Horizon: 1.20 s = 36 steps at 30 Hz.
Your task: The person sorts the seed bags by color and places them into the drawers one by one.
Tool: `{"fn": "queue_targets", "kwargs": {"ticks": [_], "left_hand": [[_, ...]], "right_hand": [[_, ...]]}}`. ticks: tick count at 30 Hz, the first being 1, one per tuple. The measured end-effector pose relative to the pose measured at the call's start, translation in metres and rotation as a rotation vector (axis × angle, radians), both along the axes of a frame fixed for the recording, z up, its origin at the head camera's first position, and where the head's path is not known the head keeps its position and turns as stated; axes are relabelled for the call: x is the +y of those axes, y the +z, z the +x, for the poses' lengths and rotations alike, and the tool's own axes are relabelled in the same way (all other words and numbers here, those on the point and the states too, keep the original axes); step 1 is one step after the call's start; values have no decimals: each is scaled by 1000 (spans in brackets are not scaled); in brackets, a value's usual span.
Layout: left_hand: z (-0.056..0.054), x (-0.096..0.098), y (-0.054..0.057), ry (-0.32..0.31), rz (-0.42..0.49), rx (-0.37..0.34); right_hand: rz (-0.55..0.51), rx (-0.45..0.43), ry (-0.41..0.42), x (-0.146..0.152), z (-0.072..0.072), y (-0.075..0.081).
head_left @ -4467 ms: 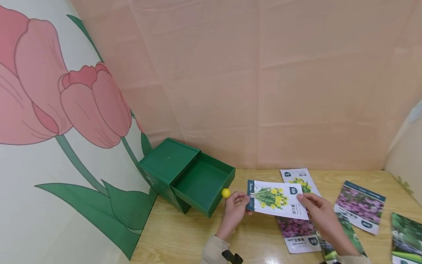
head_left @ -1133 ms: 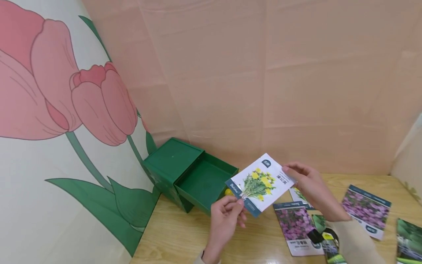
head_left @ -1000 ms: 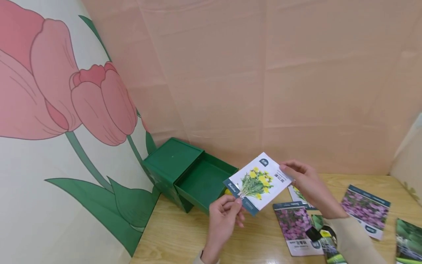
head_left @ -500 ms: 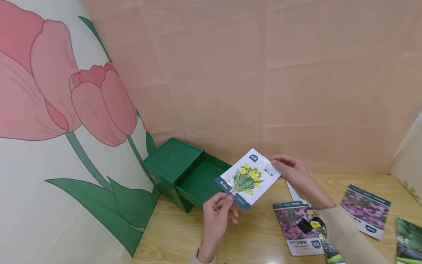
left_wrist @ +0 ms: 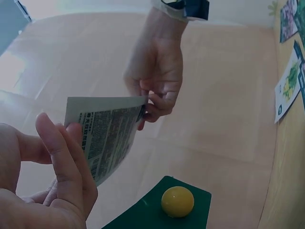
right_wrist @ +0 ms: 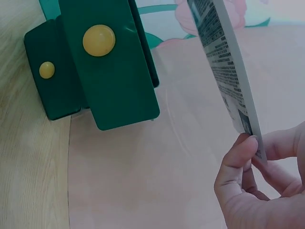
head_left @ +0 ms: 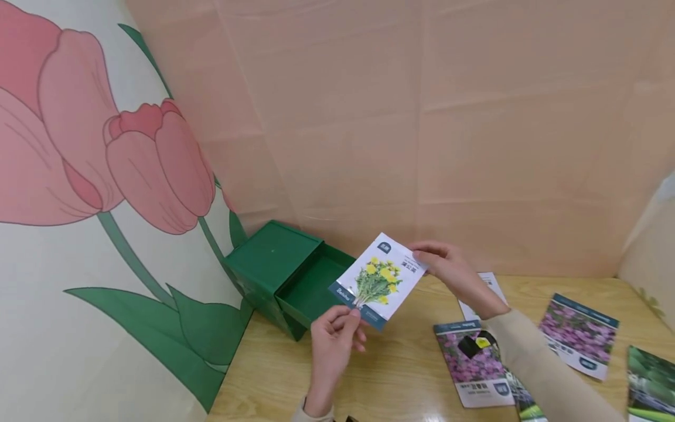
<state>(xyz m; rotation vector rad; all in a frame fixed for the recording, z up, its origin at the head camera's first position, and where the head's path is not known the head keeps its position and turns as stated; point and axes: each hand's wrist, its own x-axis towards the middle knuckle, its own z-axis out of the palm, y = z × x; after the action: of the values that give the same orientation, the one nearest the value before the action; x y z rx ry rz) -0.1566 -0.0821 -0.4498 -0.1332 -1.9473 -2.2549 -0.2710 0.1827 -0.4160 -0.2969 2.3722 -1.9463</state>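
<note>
Both hands hold a white seed packet (head_left: 377, 281) printed with yellow dandelion flowers, tilted, its front toward the head camera. My left hand (head_left: 333, 346) pinches its dark blue bottom edge between thumb and fingers. At the upper right corner, my right hand (head_left: 459, 275) grips it. Behind the packet in the head view is an open green drawer (head_left: 311, 287), partly covered by it, sliding out of a green drawer box (head_left: 274, 252). The right wrist view shows the drawer's yellow round knob (right_wrist: 99, 40) and a lower drawer (right_wrist: 55, 71). Printed text covers the packet's back (left_wrist: 107, 133).
A purple-flower seed packet (head_left: 469, 363) lies under the right wrist, overlapping a green one (head_left: 527, 404). Another white packet (head_left: 490, 284) is partly hidden behind the right forearm. Farther right lie a purple packet (head_left: 577, 331) and a green packet (head_left: 651, 381) on the wooden table (head_left: 401, 375).
The dandelion packet, first held sideways over the other packets, has turned more upright and moved left with both hands. It now overlaps the open drawer in the head view.
</note>
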Motion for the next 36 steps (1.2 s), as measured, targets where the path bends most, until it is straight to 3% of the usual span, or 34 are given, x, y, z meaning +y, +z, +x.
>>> {"fn": "queue_targets", "kwargs": {"ticks": [7, 18, 36], "left_hand": [[-1, -5, 0, 31, -8, -28], [-4, -15, -1, 66, -1, -25], [-14, -34, -14, 156, 18, 12]], "right_hand": [[-51, 32, 12, -12, -9, 0], [-7, 42, -6, -25, -17, 0], [0, 54, -3, -58, -35, -7]]}}
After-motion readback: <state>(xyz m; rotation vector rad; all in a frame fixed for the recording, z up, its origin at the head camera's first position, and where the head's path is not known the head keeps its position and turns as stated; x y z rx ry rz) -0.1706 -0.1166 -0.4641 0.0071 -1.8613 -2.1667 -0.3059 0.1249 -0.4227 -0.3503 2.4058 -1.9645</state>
